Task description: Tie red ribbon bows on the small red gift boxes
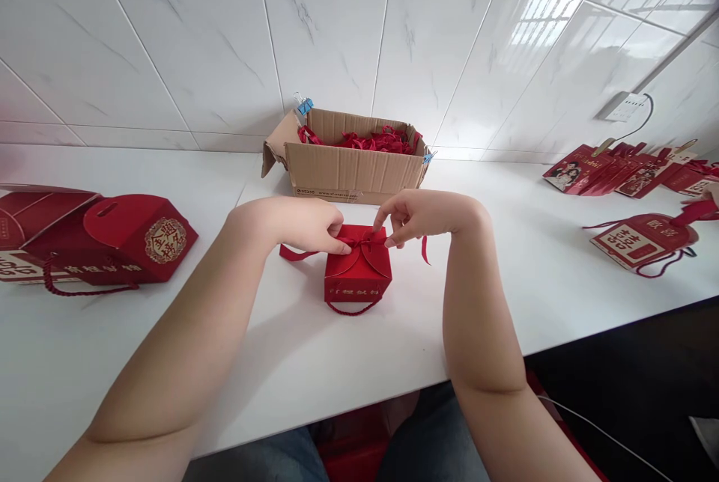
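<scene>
Sitting on the white table, the small red box has a red ribbon gathered at the middle of its top. Toward the box's ten o'clock, the left hand pinches the ribbon; toward two, the right hand grips it between thumb and finger. At twelve stands a cardboard carton of loose ribbons; at nine, larger red boxes.

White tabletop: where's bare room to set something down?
Between the right forearm and double-happiness packaging, and between the ribboned red gift box and the near edge of the tabletop. Crowded: behind that box, by the left hand, right hand and cardboard carton.
</scene>
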### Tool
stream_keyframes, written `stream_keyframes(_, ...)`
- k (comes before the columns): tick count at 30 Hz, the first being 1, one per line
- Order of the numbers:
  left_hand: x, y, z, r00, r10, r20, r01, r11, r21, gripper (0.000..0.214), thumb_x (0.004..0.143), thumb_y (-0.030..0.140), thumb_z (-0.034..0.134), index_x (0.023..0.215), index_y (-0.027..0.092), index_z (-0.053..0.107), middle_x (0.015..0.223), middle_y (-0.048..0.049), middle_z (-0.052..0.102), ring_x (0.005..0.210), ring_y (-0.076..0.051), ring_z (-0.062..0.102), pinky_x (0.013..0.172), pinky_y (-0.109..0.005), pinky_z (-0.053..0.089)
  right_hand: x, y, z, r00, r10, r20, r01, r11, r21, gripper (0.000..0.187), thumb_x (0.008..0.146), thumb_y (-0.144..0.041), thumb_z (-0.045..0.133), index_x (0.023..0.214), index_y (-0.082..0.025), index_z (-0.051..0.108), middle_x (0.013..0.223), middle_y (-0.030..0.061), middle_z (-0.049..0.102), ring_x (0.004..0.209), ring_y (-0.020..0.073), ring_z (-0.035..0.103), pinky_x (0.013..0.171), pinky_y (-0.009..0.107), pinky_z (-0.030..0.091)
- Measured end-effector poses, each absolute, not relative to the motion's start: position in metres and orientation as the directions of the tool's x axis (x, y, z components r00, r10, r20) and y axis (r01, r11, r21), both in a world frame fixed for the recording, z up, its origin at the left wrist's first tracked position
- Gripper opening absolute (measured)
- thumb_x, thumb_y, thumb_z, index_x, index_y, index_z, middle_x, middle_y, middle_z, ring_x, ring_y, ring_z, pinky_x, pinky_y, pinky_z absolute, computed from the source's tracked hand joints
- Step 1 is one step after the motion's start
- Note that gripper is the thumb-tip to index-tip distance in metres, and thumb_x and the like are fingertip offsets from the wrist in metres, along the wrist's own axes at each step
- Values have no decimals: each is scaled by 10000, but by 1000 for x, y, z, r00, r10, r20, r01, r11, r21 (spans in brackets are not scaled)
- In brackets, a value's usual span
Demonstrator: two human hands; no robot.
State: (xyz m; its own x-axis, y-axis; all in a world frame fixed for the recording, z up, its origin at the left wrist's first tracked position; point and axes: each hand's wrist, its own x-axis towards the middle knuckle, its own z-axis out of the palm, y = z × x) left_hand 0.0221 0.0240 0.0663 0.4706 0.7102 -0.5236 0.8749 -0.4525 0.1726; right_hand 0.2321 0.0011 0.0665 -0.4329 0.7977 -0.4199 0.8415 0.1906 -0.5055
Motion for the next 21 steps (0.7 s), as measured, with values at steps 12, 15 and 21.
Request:
stream_keyframes(12, 19, 29, 62, 506, 697, -508, 860, -453, 236, 365, 732, 524, 573, 623, 215, 412, 614, -10, 487, 501, -135, 352, 491, -299, 249, 234, 7, 61, -384, 796, -467, 866, 135, -481, 181, 707, -343, 693, 726, -216, 566, 821, 7, 725, 778, 157, 612, 643, 270, 460)
stream_keyframes(15, 17, 33, 61, 535, 679, -504, 843, -468, 265, 360, 737, 503, 570, 619, 211, 396, 597, -4, 453, 502, -132, 341, 489, -292, 243, 235, 9, 59, -388, 786, -481, 864, 129, -486, 186, 702, -343, 700, 714, -216, 564, 823, 8, 726, 775, 157, 605, 641, 269, 453)
stream_keyframes(21, 11, 44, 54, 581, 636, -508, 814, -476, 334, 349, 727, 498, 578, 619, 211, 411, 583, 2, 419, 500, -124, 319, 469, -274, 223, 239, 15, 54, -433, 752, -497, 825, 110, -554, 202, 689, -335, 725, 710, -208, 570, 773, 2, 708, 761, 142, 614, 642, 256, 443)
